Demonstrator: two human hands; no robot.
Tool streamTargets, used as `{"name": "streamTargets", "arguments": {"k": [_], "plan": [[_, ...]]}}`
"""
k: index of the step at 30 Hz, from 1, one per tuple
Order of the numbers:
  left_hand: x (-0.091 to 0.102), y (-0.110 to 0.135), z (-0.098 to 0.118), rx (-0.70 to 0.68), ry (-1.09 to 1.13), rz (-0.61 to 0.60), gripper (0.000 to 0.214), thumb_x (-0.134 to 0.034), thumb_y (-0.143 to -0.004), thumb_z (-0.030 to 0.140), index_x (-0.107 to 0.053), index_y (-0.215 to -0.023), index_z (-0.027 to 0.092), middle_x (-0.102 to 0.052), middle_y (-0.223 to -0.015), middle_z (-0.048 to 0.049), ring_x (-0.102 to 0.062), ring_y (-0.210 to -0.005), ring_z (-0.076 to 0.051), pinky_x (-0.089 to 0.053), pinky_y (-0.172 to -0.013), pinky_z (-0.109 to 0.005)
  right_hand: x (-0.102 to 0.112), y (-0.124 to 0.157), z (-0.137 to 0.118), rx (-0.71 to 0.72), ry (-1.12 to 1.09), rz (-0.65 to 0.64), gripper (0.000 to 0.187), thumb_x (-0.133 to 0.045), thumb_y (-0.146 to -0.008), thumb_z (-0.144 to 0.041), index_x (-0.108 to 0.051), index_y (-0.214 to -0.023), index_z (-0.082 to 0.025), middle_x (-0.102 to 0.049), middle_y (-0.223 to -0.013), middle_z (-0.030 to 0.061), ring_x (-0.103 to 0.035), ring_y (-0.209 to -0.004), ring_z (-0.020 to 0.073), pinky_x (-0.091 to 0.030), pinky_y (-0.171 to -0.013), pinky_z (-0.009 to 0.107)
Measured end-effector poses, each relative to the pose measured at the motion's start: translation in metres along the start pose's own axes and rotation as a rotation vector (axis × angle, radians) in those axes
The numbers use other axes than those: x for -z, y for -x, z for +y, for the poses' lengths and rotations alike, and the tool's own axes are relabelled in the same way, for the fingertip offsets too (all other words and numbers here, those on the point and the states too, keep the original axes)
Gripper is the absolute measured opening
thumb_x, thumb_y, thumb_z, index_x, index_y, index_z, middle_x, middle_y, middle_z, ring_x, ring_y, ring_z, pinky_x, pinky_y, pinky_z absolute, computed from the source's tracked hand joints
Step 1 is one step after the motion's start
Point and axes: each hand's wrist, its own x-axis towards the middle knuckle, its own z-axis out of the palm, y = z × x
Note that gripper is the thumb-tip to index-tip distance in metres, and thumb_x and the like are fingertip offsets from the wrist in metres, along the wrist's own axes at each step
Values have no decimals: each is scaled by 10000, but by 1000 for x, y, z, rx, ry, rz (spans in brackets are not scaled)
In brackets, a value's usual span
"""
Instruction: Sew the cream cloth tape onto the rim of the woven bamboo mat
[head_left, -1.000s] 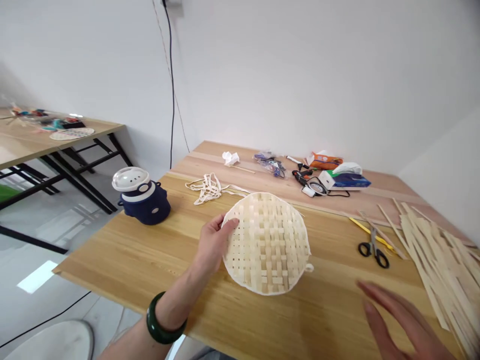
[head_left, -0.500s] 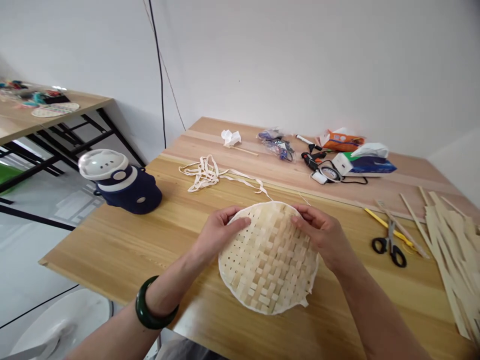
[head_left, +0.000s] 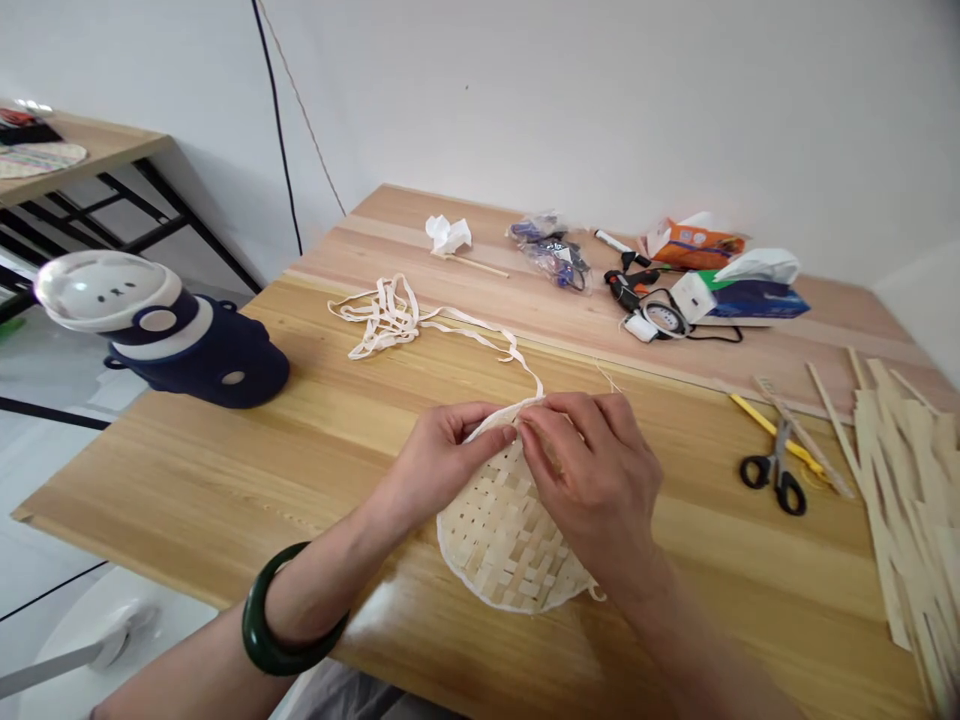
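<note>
A round woven bamboo piece (head_left: 502,545) with a white cloth edging lies tilted between my hands above the table. My left hand (head_left: 446,455) pinches its upper left rim, thumb on the front face. My right hand (head_left: 596,470) has its fingers pinched together at the top of the rim, close to the left thumb, and covers the piece's right side. From the rim a white fabric tape (head_left: 517,350) runs back to a loose tangled heap on the tabletop. Whether the right fingers grip the tape or the rim itself is hard to see.
Black-handled scissors (head_left: 778,470) and a yellow tool (head_left: 776,435) lie to the right, near bamboo strips (head_left: 904,500). Behind are a glue gun (head_left: 630,285), a tissue pack (head_left: 694,243), a tissue box (head_left: 757,295) and bagged items (head_left: 553,250). A navy bear-shaped bottle (head_left: 202,340) stands left.
My right hand has moved left along the rim, from the upper right edge to the top beside my left thumb. The left hand keeps its hold. The view has shifted slightly.
</note>
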Motion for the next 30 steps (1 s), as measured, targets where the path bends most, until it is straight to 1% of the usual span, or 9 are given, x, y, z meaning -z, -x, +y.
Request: {"name": "streamTargets", "arguments": {"k": [5, 10, 12, 16, 20, 23, 25, 27, 30], "plan": [[-3, 5, 6, -69, -68, -6, 184, -694, -794, 297, -806, -907, 203, -764, -856, -25, -671, -819, -219, -503, -727, -263, 3, -2, -1, -66, -60, -22, 72, -626, -886, -154, -662, -835, -190, -701, -831, 17, -529, -811, 184, -463, -739, 314], [-5, 9, 7, -96, -82, 0, 163, -695, -788, 293, -811, -851, 197, -742, -769, -15, -646, -734, -196, -472, -652, -238, 8, -3, -7, -81, -78, -31, 73, -605, -897, -161, -641, -842, -192, -696, -841, 25, -543, -831, 187, -471, -744, 322], [-6, 10, 7, -114, -85, -14, 155, -686, -787, 269, -813, -837, 197, -740, -748, -9, -637, -717, -188, -464, -655, -235, 10, -3, -10, -72, -84, -30, 62, -613, -892, -160, -646, -847, -188, -702, -850, 28, -551, -838, 190, -475, -745, 325], [-6, 11, 8, -129, -73, -7, 156, -674, -752, 195, -812, -823, 202, -751, -755, -4, -653, -761, -212, -478, -711, -254, 12, -2, -12, -17, -46, -44, 78, -594, -904, -162, -663, -883, -191, -721, -885, 34, -558, -840, 199, -473, -737, 340], [-4, 13, 8, -117, -63, -19, 212, -662, -721, 147, -811, -861, 201, -743, -731, -2, -670, -781, -228, -486, -698, -257, 12, -2, -12, 6, -73, -57, 91, -603, -899, -162, -679, -930, -202, -735, -911, 19, -572, -861, 198, -473, -740, 335], [-4, 14, 7, -133, -80, -37, 251, -647, -730, 139, -809, -909, 207, -764, -800, -9, -683, -824, -238, -494, -726, -266, 12, -3, -14, 43, -49, -38, 69, -613, -894, -149, -668, -890, -188, -730, -866, 28, -572, -841, 198, -475, -731, 333], [-4, 14, 7, -147, -93, -44, 265, -630, -745, 140, -808, -929, 213, -774, -851, -9, -687, -860, -246, -499, -768, -281, 10, -3, -15, 76, -10, -15, 86, -608, -885, -117, -649, -847, -181, -717, -821, 41, -575, -833, 202, -473, -728, 334], [-5, 13, 7, -149, -81, -38, 263, -630, -742, 137, -808, -919, 216, -775, -853, -7, -690, -872, -252, -501, -803, -298, 7, -3, -16, 91, 30, -1, 106, -589, -890, -110, -629, -832, -189, -704, -803, 42, -571, -830, 203, -471, -735, 333], [-5, 11, 7, -131, -40, -5, 241, -655, -718, 140, -809, -890, 211, -775, -840, -10, -692, -850, -251, -506, -789, -296, 2, -1, -14, 58, -12, 19, 116, -566, -884, -113, -602, -829, -209, -695, -810, 30, -556, -818, 194, -478, -756, 323]]}}
